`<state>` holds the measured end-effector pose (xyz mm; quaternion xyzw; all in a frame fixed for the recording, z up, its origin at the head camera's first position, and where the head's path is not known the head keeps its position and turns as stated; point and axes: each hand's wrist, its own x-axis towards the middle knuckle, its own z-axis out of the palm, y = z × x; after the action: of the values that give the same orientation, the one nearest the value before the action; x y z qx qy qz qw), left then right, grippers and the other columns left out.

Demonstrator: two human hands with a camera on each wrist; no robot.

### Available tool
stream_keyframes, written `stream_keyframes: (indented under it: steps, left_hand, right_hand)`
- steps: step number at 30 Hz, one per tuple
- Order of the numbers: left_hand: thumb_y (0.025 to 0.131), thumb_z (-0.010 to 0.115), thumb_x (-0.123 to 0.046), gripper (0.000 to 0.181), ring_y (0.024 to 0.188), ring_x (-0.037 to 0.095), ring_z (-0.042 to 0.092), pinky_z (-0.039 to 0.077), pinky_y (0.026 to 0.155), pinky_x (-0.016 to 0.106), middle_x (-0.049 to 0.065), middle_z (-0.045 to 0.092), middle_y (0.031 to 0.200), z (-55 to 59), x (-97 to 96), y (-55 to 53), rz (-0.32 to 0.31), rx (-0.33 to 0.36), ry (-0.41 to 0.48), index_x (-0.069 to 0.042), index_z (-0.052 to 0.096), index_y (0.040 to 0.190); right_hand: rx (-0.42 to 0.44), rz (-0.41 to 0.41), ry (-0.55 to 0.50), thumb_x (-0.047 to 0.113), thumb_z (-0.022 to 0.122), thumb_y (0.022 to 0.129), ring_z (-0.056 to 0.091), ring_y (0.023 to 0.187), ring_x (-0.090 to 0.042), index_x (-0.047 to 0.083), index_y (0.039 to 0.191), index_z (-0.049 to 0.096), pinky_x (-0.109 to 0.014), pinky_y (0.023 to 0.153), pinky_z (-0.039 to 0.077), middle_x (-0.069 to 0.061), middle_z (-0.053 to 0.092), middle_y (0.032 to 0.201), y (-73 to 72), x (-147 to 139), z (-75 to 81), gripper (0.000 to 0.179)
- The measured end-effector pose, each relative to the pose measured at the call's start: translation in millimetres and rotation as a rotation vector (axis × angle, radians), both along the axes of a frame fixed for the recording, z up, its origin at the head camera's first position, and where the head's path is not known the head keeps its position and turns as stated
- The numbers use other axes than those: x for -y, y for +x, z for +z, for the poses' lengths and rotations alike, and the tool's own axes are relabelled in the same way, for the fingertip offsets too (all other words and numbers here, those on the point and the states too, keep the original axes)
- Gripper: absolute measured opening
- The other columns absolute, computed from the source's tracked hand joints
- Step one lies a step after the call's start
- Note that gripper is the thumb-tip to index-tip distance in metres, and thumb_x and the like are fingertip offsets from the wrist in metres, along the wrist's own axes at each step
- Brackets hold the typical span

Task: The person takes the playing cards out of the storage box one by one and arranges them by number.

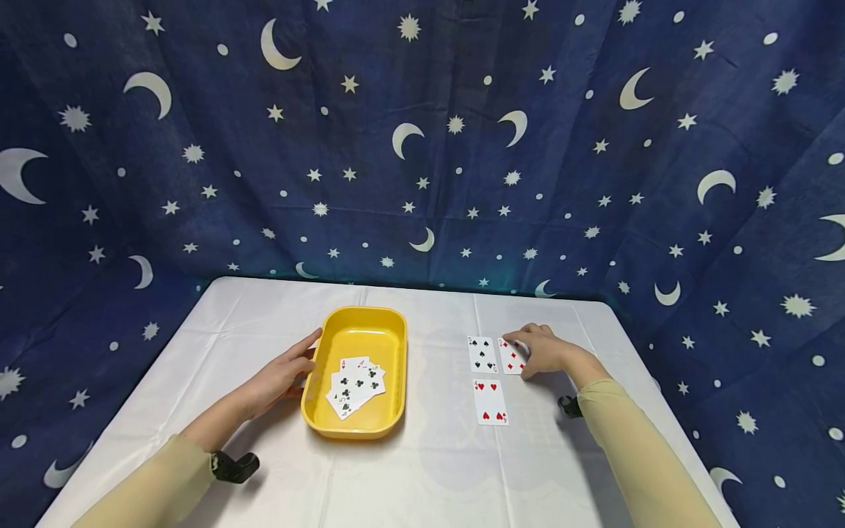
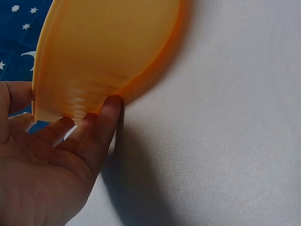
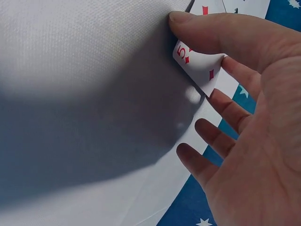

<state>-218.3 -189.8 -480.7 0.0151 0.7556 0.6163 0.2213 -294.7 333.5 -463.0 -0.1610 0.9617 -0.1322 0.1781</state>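
Note:
A yellow tray point(image 1: 365, 433) stands on the table with several overlapping playing cards point(image 1: 356, 385) inside, faces up. My left hand point(image 1: 284, 378) holds its left side. In the left wrist view the fingers touch the outer wall of the tray point(image 2: 108, 47), and the thumb meets the rim. My right hand point(image 1: 544, 352) grips a five of diamonds card point(image 3: 186, 56) by its edges, partly covering it. Immediately left of that card lies a spades card point(image 1: 483, 355). Below them is a four of hearts card point(image 1: 491, 402), face up.
A white cloth covers the table point(image 1: 422, 477). Behind it and at both sides hangs a dark blue curtain point(image 1: 370, 147) with moons and stars. A dark device point(image 1: 234, 467) is on the left wrist, another point(image 1: 569, 406) at the right wrist.

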Motion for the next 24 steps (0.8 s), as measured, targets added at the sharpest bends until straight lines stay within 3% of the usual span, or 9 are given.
stream_keyframes:
  steps: [24]
  left_hand:
    - [0.105, 0.044, -0.018, 0.070, 0.139, 0.039, 0.044, 0.052, 0.100, 0.046, 0.022, 0.020, 0.166, 0.0, 0.1, -0.2, -0.012, 0.004, -0.008, -0.031, 0.012, 0.166]
  right_hand:
    - [0.043, -0.004, 0.012, 0.012, 0.082, 0.069, 0.030, 0.134, -0.044, 0.015, 0.154, 0.047, -0.065, 0.102, 0.038, -0.023, 0.036, 0.150, -1.7, -0.9, 0.8, 0.092]
